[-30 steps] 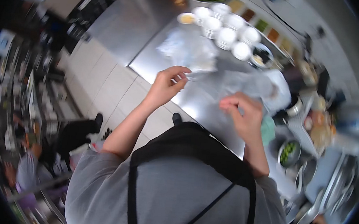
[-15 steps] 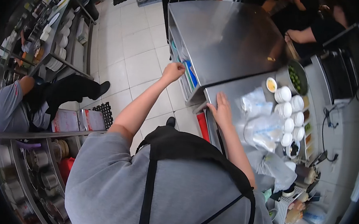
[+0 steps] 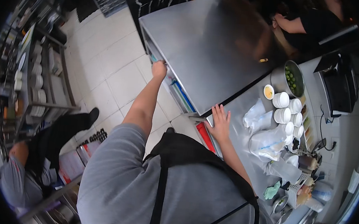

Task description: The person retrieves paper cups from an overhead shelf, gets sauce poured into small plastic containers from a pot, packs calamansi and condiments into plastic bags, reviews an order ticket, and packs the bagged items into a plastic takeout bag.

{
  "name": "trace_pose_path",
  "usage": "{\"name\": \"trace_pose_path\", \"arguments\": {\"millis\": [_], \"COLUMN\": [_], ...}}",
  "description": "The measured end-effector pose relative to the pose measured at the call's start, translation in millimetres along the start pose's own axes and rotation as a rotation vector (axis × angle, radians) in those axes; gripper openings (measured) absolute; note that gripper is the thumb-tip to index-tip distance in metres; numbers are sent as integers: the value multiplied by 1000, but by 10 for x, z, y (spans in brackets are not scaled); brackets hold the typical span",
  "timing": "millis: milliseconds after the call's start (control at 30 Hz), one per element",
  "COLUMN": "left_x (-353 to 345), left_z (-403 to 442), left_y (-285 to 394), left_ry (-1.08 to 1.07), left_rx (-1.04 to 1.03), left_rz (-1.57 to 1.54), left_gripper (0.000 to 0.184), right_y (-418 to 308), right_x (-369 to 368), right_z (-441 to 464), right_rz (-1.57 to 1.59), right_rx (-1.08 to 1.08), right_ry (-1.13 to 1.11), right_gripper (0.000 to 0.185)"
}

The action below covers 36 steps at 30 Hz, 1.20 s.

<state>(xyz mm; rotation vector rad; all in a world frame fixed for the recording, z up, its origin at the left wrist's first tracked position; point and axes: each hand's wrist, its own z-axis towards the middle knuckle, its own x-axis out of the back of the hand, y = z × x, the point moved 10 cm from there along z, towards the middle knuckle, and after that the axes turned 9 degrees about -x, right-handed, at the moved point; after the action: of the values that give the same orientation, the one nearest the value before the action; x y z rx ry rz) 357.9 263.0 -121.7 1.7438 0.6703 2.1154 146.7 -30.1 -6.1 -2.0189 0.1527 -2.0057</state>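
My left hand point(image 3: 159, 69) is at the open side shelf of the steel cabinet point(image 3: 202, 42), its fingers curled at the opening. What they hold, if anything, is hidden. Blue and green flat items point(image 3: 181, 94) lie on that shelf, nearer to me than the hand. My right hand point(image 3: 219, 123) rests flat on the lower steel counter point(image 3: 238, 137), close to the cabinet's corner, with fingers spread and nothing held. Below its wrist side, a red object point(image 3: 205, 136) shows under the counter edge.
Clear plastic bags point(image 3: 267, 142), stacked white cups point(image 3: 282, 115), a cup of yellow food point(image 3: 268, 92) and a metal pot of green produce point(image 3: 289, 78) stand on the right. Another person's arm point(image 3: 289, 24) is beyond the cabinet. A seated or bent co-worker point(image 3: 22, 179) is at left.
My left hand has moved along the shelf, away from the blue item toward the far end. My right hand stays on the counter, its fingers more spread. The view has turned.
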Motion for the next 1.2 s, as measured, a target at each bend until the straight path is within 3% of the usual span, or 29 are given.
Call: {"name": "trace_pose_path", "arguments": {"millis": [100, 133, 167, 200, 333, 433, 500, 700, 833, 933, 1000, 1133, 1200], "left_x": [-363, -437, -503, -361, -146, -144, -264, -271, -266, -294, -240, -100, -77], "left_z": [234, 258, 306, 282, 258, 311, 310, 263, 240, 183, 169, 102, 68], "left_y": [-158, -236, -344, -169, 208, 193, 228, 235, 177, -53, 37, 193, 318], "left_ry": [-126, -118, 85, -56, 29, 38, -168, -78, -65, -94, -148, -83, -37], "left_rx": [-27, 2, -97, 26, -236, -240, -175, -167, -126, 30, -57, -70, -173], "left_rz": [176, 64, -14, -120, -84, -72, 136, 329, 244, 58, 223, 222, 231], "left_gripper": [20, 26, 32, 37, 42, 44, 50, 59, 55, 42, 31, 27, 27], "right_y": [3, 34, 56, 42, 67, 82, 69, 51, 74, 49, 47, 42, 32], "right_x": [34, 12, 2, 43, 134, 95, 90, 127, 121, 121, 115, 124, 140], "right_z": [8, -6, -12, -18, -16, -25, -53, -61, -69, -82, -75, -79, -86], "right_rz": [0, 11, 12, -1, 3, -16, -18, -25, -15, -17, -32, -23, -20], "right_rx": [6, 11, 11, 11, -23, -25, 10, 2, 1, 23, 15, 12, 19], "right_ry": [-5, 1, -3, -10, 9, 21, 19, 29, 37, 37, 23, 22, 24], "right_gripper": [63, 63, 62, 61, 61, 60, 59, 58, 58, 58, 59, 59, 59]}}
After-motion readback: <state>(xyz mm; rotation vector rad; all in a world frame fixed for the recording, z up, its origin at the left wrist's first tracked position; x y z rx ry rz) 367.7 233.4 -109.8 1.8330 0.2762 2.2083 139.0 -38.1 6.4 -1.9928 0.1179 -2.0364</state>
